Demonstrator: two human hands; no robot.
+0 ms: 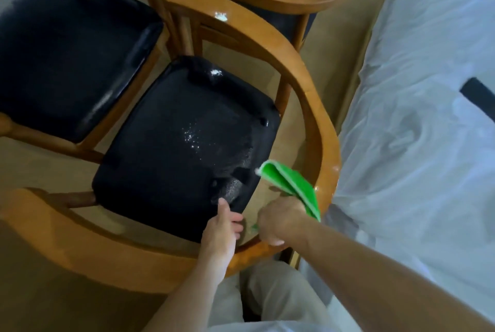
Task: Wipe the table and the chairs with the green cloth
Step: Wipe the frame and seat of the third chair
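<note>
While gripped — green cloth [292, 187] over chair [187, 144].

Both bare forearms are extended forward and down. The left hand [223, 227] is held with thumb raised and fingers curled under. The right hand [281, 220] is clenched, knuckles upward.

cloth [292, 187]: bright green, plain, seen just right of the nearest seat | nearest seat [184, 144]: glossy black, speckled with white flecks | chair frame [308, 106]: honey-brown wood, curved round that seat | sheet [417, 117]: pale white-blue, right of that seat | trousers [281, 294]: beige, below that seat
</note>
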